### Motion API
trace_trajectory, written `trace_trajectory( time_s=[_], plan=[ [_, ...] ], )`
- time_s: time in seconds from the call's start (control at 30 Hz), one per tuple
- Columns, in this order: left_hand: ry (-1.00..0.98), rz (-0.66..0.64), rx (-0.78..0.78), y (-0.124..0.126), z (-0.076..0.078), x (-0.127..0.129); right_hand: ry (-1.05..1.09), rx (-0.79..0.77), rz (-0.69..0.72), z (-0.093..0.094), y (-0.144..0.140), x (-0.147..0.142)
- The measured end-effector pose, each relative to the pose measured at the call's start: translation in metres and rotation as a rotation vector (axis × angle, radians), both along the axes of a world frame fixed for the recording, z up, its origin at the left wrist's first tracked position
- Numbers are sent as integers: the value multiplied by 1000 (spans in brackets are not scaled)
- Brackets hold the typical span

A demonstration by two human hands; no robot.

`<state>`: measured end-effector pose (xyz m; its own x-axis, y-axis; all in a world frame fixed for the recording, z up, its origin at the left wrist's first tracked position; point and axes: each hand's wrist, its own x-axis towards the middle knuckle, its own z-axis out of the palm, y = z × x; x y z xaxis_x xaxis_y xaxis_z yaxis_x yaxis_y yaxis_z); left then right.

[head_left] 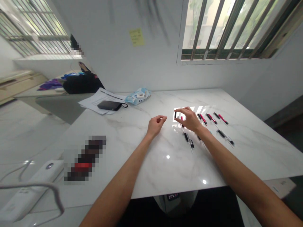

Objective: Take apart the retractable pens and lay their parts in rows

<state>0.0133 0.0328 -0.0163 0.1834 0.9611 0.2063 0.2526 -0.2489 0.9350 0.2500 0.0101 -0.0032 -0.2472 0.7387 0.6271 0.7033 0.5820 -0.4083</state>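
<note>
My right hand (189, 119) pinches a small black pen cap (175, 114) upright between thumb and fingertip, above the white marble-patterned table. To its left, my left hand (156, 125) is closed with fingers curled together; whatever it may hold is hidden. A red pen part (182, 121) lies just under my right hand, partly covered. Right of that hand lie several red pen parts with black caps, among them a red pen barrel (203, 119) and another red barrel (222, 119). A clear pen barrel (229, 139) with a black part lies nearer, and black pen parts (186, 137) lie below my right hand.
At the back left, papers (94, 100) lie under a black pouch (109, 105), beside a blue-white soft packet (138, 96). A blurred-out dark object (85, 160) and a white power strip (44, 176) with a cable are at the left. A wall (158, 69) stands behind.
</note>
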Motion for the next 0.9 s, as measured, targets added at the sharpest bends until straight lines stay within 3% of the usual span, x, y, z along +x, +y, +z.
trace_trajectory(
  time_s=[0.13, 0.23, 0.3, 0.47, 0.63, 0.77, 0.9],
  plan=[
    [-186, -168, -92, 0, -6, 7, 5, 11, 168, 3, -13, -34],
    [-209, -147, -94, 2, -10, 7, 23, -51, 210, 1, -8, -38],
    [-168, -118, -65, 3, -10, 5, 31, -91, 151, -1, 2, -27],
    [49, -50, 118, -2, -6, 3, -8, -204, -157, -7, 36, 8],
    [195, -25, 205, -7, -2, 2, 39, -412, -209, -16, 53, 5],
    [254, 34, 247, -8, 2, 1, 365, -348, -103, -14, 42, -10],
    [295, 23, 293, -10, 3, 3, 685, -457, 134, -12, 17, -21]
  ],
)
